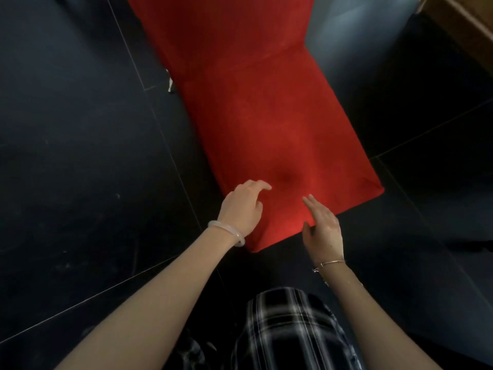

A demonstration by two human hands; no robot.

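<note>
The red covered chair (pixel 266 124) stood on the dark floor (pixel 80 129), its backrest cut off above and its legs hidden under cloth, save one pale leg tip (pixel 170 85) left of the seat. A wooden edge (pixel 464 28) showed right of the backrest. At the seat's near edge the left hand (pixel 244 206) had loosely curled fingers gripping nothing; the right hand (pixel 322 228) was straight-fingered, released; contact with the cloth was unclear
</note>
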